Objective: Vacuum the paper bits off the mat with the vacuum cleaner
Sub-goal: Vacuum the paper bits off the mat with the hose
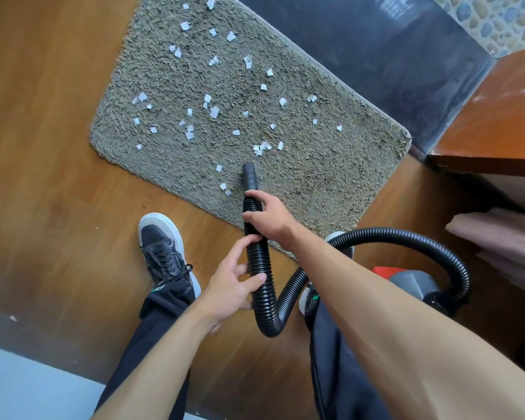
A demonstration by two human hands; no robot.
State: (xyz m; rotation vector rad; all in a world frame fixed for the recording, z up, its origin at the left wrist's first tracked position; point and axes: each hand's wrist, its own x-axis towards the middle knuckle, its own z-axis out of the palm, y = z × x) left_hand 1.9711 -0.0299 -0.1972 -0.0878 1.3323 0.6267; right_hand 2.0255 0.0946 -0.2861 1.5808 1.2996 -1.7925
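Observation:
A grey shaggy mat [331,177] lies on the wooden floor, strewn with several white paper bits [214,111]. A black ribbed vacuum hose [259,265] ends in a smooth black nozzle [249,177] that points down at the mat's near part, just below a small cluster of bits. My right hand [269,218] grips the hose right behind the nozzle. My left hand [234,283] holds the hose lower down, thumb and fingers loosely round it. The hose loops right to the grey and red vacuum cleaner body [412,283].
My two feet in black shoes [164,253] stand on the wooden floor [43,147] at the mat's near edge. A dark tiled strip [391,56] runs behind the mat. A wooden furniture top [497,116] stands at the right, with folded pinkish cloth [503,237] beneath.

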